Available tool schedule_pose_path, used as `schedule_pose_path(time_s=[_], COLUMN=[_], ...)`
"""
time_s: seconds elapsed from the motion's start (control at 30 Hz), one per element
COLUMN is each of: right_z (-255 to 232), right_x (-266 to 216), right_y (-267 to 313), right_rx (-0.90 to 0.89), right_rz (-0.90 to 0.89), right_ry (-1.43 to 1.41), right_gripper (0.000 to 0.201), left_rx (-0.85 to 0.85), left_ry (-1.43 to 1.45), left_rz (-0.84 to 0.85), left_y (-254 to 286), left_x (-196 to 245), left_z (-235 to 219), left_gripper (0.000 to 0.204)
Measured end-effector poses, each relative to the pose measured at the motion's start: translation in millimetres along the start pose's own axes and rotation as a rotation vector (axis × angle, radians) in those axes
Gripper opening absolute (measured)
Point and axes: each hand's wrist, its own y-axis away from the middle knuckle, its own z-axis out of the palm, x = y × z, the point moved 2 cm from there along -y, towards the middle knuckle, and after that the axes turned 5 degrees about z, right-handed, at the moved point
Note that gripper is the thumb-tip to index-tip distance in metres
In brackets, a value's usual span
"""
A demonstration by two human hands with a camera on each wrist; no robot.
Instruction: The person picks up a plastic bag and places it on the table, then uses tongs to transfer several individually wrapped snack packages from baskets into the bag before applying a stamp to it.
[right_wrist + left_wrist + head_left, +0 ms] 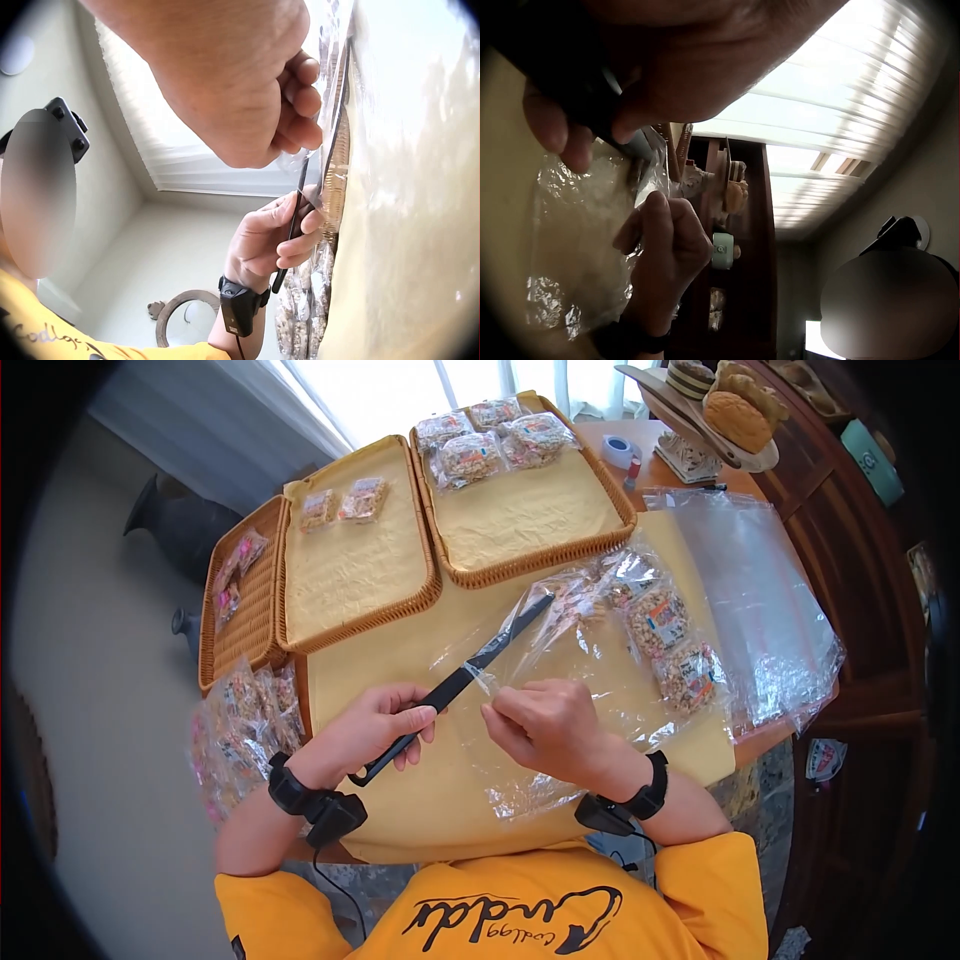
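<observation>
My left hand [365, 728] grips the handle of a black knife [450, 688], thumb along its top. The dark blade points away from me and overlaps a large clear plastic bag [535, 785] spread over the table. With curled fingers, my right hand [555, 728] pinches the bag's film just beside the knife. In the right wrist view the film [324, 154] stretches past the fingertips close to the blade. Clear-wrapped packets of puffed snack [660, 620] lie at the bag's right side, partly covered by shiny film.
Two paper-lined wicker trays [430, 585] stand at the back with several packets [470, 458]. A narrower basket [235, 635] is at left, bagged snacks [245, 710] in front. Flat empty bags [755, 610] are stacked right. Tape [617, 452] and a bread stand [700, 420] sit behind.
</observation>
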Motion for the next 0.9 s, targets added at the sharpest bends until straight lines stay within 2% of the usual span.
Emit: schedule_pose_path(time_s=[0.13,0.23,0.33,0.43,0.57,0.73,0.9], right_z=[2,-1,-1,-3,0,1,-1], right_x=[3,2,1,-2,-1,1,1], right_y=[0,0,0,0,2,4,4], right_rx=[0.008,0.015,0.033,-0.002,0.003,0.014,0.031], right_rz=[0.006,-0.002,-0.012,0.001,-0.017,-0.015,-0.026], right_ry=[-0.006,0.004,-0.02,0.004,0.002,-0.014,-0.017], right_gripper=[0.027,0.027,0.026,0.026,0.025,0.025,0.025], left_rx=[-0.005,0.036,-0.014,-0.032,-0.095,-0.078,-0.053], left_ry=[0.03,-0.077,-0.172,-0.235,-0.249,-0.16,-0.128], left_rz=[0.024,0.029,-0.066,-0.089,-0.024,0.059,0.094], left_y=[-1,22,49,55,28,-12,-23], left_x=[-1,3,0,-1,-5,-7,-6], left_z=[3,-1,-11,-2,12,31,41], left_gripper=[0.024,0.026,0.029,0.033,0.034,0.031,0.031])
